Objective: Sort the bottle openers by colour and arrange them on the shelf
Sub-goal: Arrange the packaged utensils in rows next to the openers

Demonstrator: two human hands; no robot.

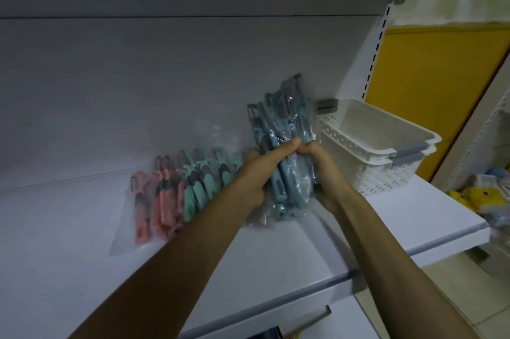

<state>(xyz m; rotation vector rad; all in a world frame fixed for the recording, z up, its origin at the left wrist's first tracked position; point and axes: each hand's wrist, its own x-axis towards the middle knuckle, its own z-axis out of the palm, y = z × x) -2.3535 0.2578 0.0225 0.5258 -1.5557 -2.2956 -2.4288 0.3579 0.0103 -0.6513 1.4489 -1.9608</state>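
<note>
Left hand [252, 181] and right hand [325, 173], fingers [285, 146] curled, grip the blue openers [278, 115] (bagged). Seat them squarely beside the green openers [198, 186].

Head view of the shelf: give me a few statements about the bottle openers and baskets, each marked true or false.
1. The left hand and the right hand both grip the blue bottle openers. True.
2. The pink bottle openers lie right of the green bottle openers. False: they lie left of them.
3. Two white baskets are stacked at the right end of the shelf. True.
4. The blue bottle openers sit inside the top basket. False: the hands hold them left of the baskets.
</note>
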